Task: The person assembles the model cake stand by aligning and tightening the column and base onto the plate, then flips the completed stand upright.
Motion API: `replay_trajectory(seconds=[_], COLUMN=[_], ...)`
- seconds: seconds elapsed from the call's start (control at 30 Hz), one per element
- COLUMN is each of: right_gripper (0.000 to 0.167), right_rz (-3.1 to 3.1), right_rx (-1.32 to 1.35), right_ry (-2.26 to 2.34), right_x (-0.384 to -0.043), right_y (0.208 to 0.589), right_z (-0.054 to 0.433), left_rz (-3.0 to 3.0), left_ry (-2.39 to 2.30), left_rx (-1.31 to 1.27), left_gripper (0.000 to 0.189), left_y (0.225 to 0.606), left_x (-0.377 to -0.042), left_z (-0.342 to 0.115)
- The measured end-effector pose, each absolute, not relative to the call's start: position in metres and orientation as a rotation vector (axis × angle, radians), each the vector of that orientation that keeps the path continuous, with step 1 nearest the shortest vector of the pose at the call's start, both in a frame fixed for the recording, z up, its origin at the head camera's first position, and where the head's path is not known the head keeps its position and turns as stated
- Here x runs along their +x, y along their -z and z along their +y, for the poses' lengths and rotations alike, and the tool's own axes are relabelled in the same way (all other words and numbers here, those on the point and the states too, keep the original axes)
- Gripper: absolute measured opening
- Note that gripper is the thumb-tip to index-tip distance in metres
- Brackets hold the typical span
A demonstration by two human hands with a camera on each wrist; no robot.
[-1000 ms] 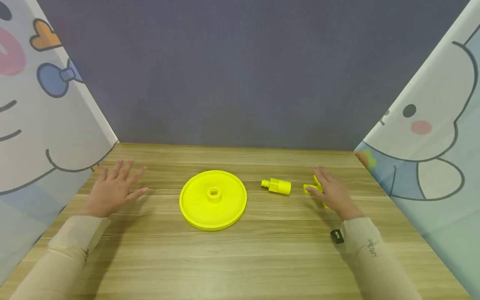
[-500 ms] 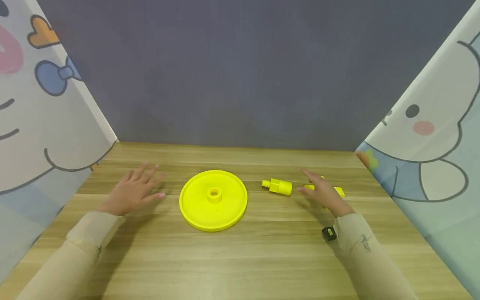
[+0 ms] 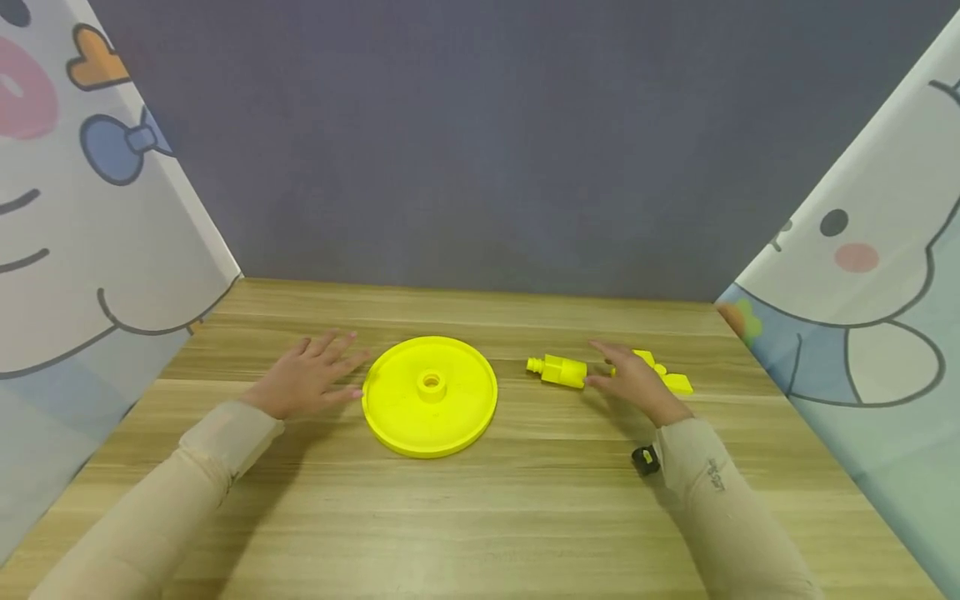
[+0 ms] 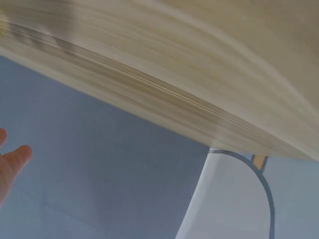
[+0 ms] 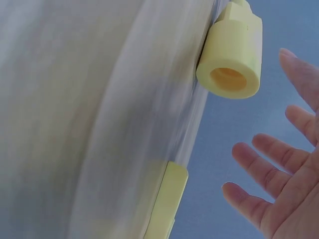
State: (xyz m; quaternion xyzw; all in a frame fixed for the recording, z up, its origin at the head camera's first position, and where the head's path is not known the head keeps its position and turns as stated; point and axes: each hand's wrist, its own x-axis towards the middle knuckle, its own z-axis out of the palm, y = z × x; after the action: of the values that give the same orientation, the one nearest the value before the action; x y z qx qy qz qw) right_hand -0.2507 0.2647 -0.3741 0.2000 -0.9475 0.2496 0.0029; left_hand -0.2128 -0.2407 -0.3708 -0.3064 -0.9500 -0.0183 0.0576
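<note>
Currently, left hand [image 3: 307, 381] spread wide beside a yellow disc [image 3: 431, 415], right hand [image 3: 634, 380] spread over yellow winged piece [image 3: 678, 383], toward right edge of tabletop [image 3: 465, 525], yellow threaded cylinder [image 3: 562, 371] alongside

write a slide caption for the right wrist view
Spread bare right hand beside a yellow hollow-ended cylindrical part on a wood-grain tabletop, a flat yellow piece nearby.

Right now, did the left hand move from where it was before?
Yes. Judged against the yellow disc, which has stayed put, the left hand has moved rightward and is now closer to it.
</note>
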Motion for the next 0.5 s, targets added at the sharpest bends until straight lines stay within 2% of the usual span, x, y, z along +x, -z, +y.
replay_trajectory(seconds=[0.23,0.5], right_gripper=[0.069,0.07], right_rz=[-2.997,-3.052], right_rx=[0.618,0.467], right_ry=[-0.985,-1.358], right_x=[-0.255,-0.262], right_y=[0.377,0.379], right_z=[0.259,0.251], left_rz=[-2.871,-3.083], left_ry=[0.042,0.094], left_rx=[-0.971,-0.894], left_gripper=[0.064,0.078], left_y=[0.374,0.379], left_x=[-0.216,-0.214], left_z=[-0.233,-0.223])
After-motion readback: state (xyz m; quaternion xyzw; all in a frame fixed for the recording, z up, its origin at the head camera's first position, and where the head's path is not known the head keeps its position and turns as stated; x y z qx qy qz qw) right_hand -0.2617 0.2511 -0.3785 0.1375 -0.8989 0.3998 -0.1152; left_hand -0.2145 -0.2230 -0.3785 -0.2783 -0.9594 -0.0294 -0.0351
